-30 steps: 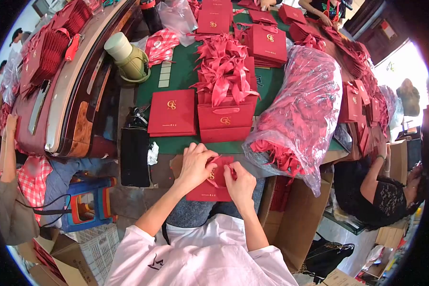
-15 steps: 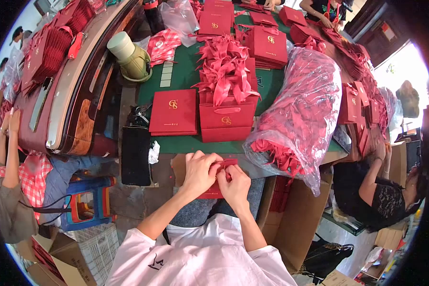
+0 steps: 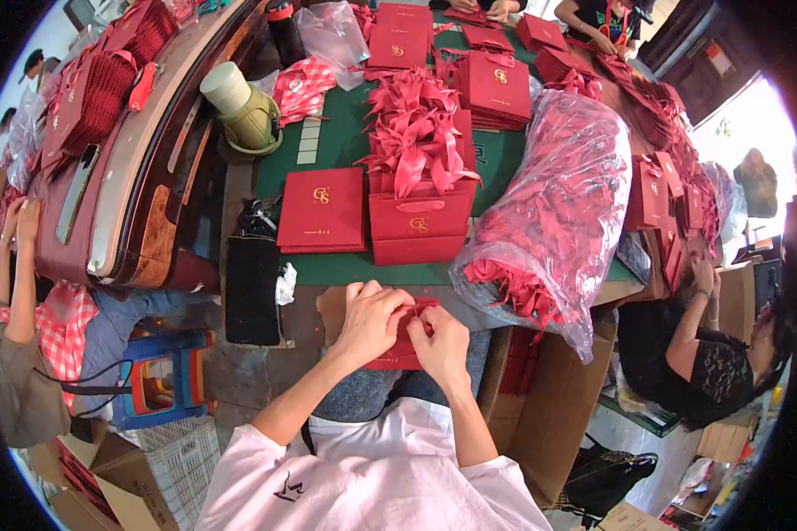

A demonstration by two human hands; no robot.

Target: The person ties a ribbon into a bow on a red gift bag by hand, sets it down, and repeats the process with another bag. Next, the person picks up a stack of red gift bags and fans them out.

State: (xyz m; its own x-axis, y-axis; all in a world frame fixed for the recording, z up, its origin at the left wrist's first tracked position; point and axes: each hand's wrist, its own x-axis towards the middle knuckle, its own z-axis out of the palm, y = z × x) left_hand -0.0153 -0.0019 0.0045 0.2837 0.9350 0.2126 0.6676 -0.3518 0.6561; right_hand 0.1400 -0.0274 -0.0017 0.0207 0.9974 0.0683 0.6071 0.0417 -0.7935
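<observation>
Both hands are over my lap at the near edge of the green table, at the top of a red bag [image 3: 397,356]. My left hand [image 3: 372,320] has its fingers bent and closed on the bag's upper edge. Beside it, my right hand [image 3: 441,343] pinches the same edge, thumb against fingers. Part of the bag is hidden behind the hands. Just beyond stands a row of red bags [image 3: 419,232] topped with ribbons [image 3: 421,133]. A flat stack of red bags [image 3: 321,211] lies to its left.
A clear plastic sack of red ribbons [image 3: 553,208] overhangs the table edge at right. A green flask [image 3: 246,115] and a black bottle [image 3: 283,31] stand back left. An open carton [image 3: 540,416] is right of my legs. Co-workers sit left, right and across.
My right hand has shifted slightly right and down, and more of the red bag shows between my hands. The co-worker's hands at the right have moved up a little.
</observation>
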